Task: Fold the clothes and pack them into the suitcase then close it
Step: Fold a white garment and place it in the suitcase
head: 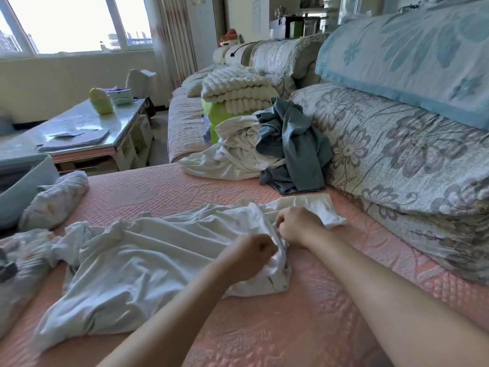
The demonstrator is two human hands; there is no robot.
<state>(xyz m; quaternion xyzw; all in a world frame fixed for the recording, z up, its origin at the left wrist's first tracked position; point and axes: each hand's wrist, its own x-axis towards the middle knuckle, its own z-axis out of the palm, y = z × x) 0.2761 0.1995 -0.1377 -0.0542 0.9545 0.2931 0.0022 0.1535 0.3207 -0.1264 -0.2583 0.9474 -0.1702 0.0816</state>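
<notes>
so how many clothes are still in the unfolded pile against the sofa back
2 show: a white garment on the pile's left, a grey-blue garment draped over its right. Others may be hidden underneath. The held white shirt lies apart.

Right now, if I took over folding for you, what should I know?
Left hand and right hand both grip the bunched edge of the white shirt, spread crumpled on the pink cover.
A white and grey-blue pile lies unfolded behind it.
The pale blue suitcase looks open at the left edge, a rolled floral bundle, perhaps done, beside it.
Left: fold this shirt, then the pile, pack, close.
</notes>
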